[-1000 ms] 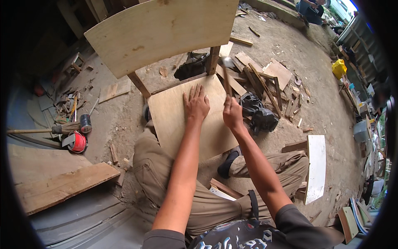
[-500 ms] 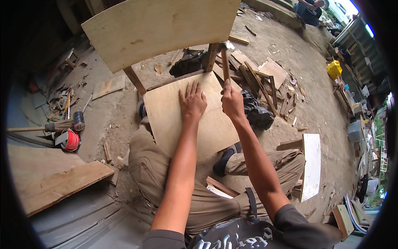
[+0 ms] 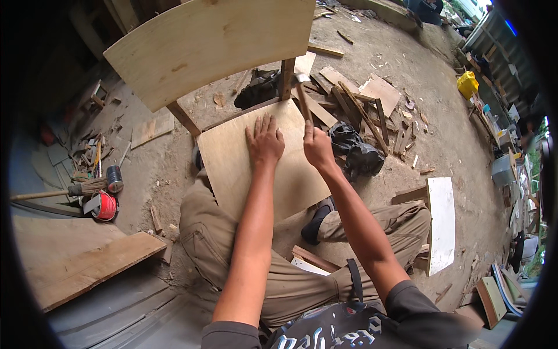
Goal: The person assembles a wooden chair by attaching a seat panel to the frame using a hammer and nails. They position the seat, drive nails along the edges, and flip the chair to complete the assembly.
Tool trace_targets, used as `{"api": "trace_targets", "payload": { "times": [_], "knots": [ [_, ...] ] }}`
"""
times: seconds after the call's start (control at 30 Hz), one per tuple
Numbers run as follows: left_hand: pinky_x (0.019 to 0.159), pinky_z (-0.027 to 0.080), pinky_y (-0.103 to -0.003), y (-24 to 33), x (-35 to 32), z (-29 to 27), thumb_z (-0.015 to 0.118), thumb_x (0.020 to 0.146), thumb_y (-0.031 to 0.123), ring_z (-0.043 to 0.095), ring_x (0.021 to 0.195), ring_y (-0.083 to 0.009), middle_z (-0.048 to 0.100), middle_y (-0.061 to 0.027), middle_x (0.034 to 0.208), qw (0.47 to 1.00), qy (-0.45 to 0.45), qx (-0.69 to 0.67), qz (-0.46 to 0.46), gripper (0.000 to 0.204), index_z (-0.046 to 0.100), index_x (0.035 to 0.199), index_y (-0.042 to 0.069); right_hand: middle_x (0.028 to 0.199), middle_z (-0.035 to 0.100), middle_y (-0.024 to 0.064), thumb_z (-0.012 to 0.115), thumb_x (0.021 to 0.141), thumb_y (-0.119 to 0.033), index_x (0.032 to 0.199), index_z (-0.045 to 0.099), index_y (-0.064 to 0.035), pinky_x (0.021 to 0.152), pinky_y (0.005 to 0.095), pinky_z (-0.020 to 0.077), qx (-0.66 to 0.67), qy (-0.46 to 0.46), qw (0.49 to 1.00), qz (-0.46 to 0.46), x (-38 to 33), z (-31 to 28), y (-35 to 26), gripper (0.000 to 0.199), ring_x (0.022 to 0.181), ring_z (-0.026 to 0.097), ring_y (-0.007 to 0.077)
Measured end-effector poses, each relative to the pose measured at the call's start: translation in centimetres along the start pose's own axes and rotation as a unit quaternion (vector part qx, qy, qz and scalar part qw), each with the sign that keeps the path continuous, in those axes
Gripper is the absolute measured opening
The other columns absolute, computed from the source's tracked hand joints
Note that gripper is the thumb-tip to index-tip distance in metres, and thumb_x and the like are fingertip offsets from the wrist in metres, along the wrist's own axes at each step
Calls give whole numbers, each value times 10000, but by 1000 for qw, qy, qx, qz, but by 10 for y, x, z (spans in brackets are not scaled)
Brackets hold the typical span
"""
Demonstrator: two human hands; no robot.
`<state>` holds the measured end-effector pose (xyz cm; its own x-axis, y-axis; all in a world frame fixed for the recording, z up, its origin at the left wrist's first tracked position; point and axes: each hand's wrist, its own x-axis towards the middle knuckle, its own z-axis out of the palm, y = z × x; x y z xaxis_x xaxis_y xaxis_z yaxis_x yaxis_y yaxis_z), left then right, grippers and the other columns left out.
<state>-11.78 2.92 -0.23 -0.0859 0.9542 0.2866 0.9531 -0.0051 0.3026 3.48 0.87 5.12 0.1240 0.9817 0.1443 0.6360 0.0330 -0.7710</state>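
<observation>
A wooden chair stands before me, with a pale plywood seat and a wide plywood backrest joined by dark wooden posts. Flat on the seat lies my left hand, fingers stretched towards the backrest and nothing in it. My right hand is wrapped round the wooden handle of a hammer, above the seat's right side. The hammer's metal head is up beside the right post; whether it touches the post I cannot tell.
Wood scraps and black plastic bags lie right of the chair. A white-topped wooden piece stands by my right knee. Left are a broom, a red round container, a can and a thick board.
The hammer and my right hand have come slightly lower and to the left. My left hand stays on the seat. The whole view has shifted a little.
</observation>
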Motion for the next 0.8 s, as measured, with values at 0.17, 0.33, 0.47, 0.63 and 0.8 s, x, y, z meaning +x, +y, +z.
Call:
{"api": "trace_targets", "payload": {
  "times": [0.17,0.33,0.47,0.63,0.8],
  "knots": [
    [1216,117,-501,-7,0,-5,467,956,316,294,1471,-229,361,-29,1578,1000,-2,-6,0,543,441,1480,175,723,650,201,398,1034,-488,829,642,37,638,423,490,28,-55,998,-1,1,-19,-11,614,691,658,346],
    [1224,99,-475,-14,-27,-22,465,971,354,261,1485,-248,341,-44,1587,999,-39,-4,-8,564,404,1506,186,752,626,305,485,1020,-425,901,606,12,640,534,472,28,68,997,-25,-2,-48,61,469,793,621,513],
    [1224,88,-481,-9,-40,-36,426,990,373,221,1498,-253,289,-50,1610,997,-69,34,-30,568,362,1528,201,733,620,273,478,1009,-487,835,639,32,603,478,471,-94,8,995,45,-11,-74,187,571,704,620,464],
    [1193,54,-586,11,-46,-19,413,1002,386,193,1503,-293,256,-110,1615,992,-61,91,-58,593,325,1538,146,804,669,252,590,914,-558,820,685,-7,665,505,508,-245,-118,955,118,-71,-81,273,567,811,656,454],
    [1190,20,-599,76,-45,-2,451,987,376,177,1510,-279,248,-126,1615,989,-116,26,90,622,313,1542,132,945,701,217,675,858,-529,883,697,-21,800,488,532,-278,-215,919,181,-77,-76,297,509,927,669,411]
  ]
}}
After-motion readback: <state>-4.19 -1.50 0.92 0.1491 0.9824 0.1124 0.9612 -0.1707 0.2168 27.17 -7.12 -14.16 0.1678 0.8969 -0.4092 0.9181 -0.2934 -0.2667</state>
